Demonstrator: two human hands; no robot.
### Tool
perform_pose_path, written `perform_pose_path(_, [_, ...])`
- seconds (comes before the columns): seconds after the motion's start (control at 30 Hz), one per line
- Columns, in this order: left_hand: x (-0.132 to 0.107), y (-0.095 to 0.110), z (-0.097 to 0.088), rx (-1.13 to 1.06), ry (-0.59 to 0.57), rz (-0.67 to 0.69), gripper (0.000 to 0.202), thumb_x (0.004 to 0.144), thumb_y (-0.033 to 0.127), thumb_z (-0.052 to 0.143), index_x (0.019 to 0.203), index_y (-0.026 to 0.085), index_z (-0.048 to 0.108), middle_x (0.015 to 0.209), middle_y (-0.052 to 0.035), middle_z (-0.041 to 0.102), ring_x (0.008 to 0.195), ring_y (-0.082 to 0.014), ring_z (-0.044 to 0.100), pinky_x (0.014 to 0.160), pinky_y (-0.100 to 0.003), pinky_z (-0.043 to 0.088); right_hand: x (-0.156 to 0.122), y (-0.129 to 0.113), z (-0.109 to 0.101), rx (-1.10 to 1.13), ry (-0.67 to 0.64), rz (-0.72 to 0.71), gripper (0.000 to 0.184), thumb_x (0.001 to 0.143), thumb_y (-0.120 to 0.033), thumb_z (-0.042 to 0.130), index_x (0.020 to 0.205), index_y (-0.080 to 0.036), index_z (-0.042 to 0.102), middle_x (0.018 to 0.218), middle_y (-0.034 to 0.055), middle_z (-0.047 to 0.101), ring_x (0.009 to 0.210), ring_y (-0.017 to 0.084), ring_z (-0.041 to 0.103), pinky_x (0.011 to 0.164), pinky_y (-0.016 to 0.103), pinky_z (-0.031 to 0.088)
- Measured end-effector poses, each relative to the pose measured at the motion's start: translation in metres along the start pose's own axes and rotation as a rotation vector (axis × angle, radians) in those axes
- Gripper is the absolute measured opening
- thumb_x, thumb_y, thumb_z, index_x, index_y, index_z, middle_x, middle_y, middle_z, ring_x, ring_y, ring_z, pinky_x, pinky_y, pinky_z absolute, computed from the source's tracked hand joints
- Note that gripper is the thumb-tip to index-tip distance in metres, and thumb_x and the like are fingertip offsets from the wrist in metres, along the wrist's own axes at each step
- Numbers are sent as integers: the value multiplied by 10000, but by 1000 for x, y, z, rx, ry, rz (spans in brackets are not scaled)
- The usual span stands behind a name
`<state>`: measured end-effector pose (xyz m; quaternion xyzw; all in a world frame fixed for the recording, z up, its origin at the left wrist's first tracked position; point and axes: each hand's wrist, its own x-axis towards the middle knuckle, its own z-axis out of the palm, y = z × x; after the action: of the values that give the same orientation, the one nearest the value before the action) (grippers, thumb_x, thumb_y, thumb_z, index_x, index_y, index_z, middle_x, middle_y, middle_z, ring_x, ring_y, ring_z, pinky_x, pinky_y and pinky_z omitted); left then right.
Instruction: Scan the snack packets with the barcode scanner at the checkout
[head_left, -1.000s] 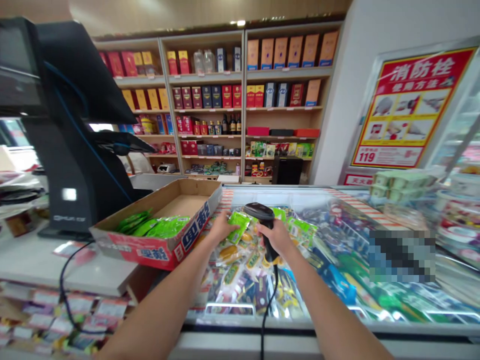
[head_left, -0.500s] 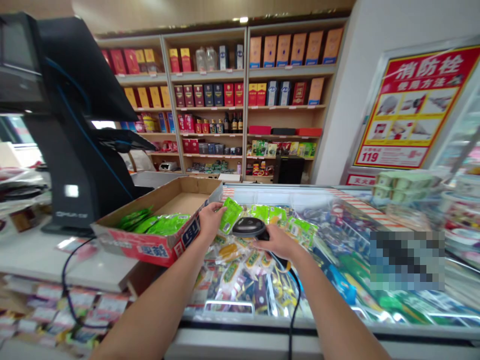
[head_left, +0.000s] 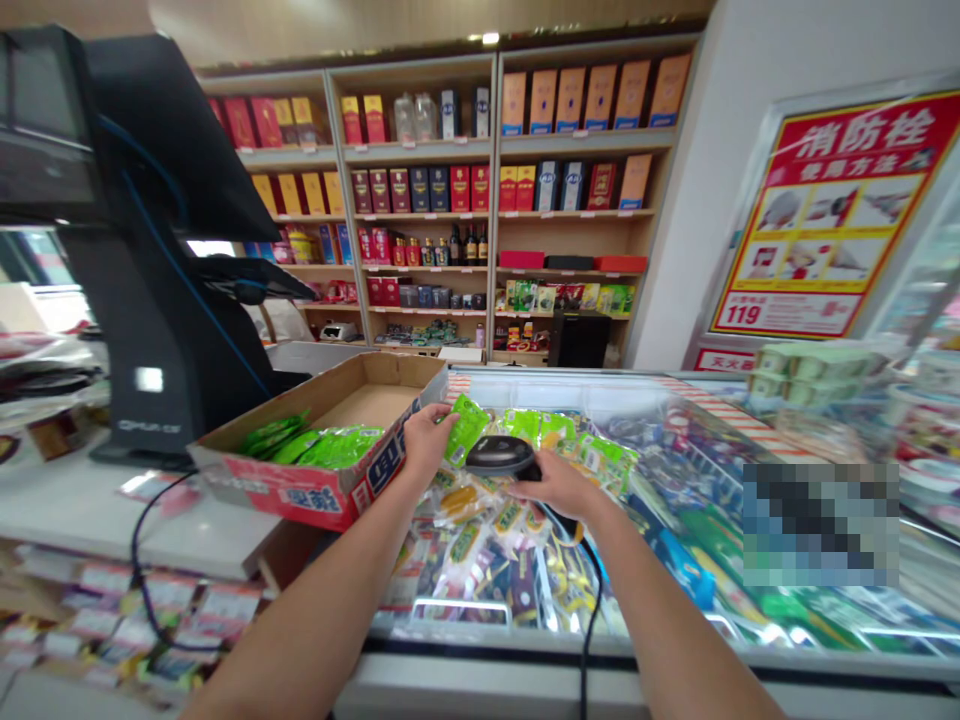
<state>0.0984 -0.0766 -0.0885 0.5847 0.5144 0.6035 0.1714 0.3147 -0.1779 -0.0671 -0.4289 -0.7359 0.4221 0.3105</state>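
Between the fingers of my left hand (head_left: 428, 440) is a green snack packet (head_left: 466, 428), held upright by its left edge above the freezer's glass top. My right hand (head_left: 559, 484) is closed around a black corded barcode scanner (head_left: 501, 455), whose head points left, close to the packet's lower right side. Its cable (head_left: 592, 610) hangs down past the freezer's front edge. Beneath and behind the scanner lie more green packets (head_left: 529, 427) and clear packets with yellow contents (head_left: 459, 500) on the glass.
Left of my hands, an open cardboard box (head_left: 277, 492) holds several green packets. A black checkout terminal (head_left: 180, 300) rises from the white counter (head_left: 67, 510). The glass-topped freezer (head_left: 450, 640) spans the front, with egg cartons (head_left: 814, 370) at its right. Stocked shelves (head_left: 420, 150) line the back wall.
Almost nothing differs. The view has shifted very slightly; both hands keep their hold on the green packet and the scanner, in nearly the same places.
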Motion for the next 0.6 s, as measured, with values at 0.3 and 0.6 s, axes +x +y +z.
perform_pose_path(0.3, [-1, 21, -5, -10, 53, -6, 114, 685, 253, 684, 770, 187, 720, 802, -39, 748, 782, -190, 686, 785, -295, 504, 8, 9, 5, 202, 26, -37, 224, 700, -351, 688, 719, -172, 556, 576, -3, 618, 376, 119, 551, 379, 225, 427])
perform_pose_path(0.6, [26, 76, -80, -4, 235, 105, 159, 688, 301, 675, 789, 184, 712, 802, -22, 745, 758, -181, 678, 739, -272, 499, 39, -49, 33, 195, 133, -51, 264, 652, -401, 677, 624, -165, 561, 504, 2, 603, 342, 126, 540, 348, 226, 420])
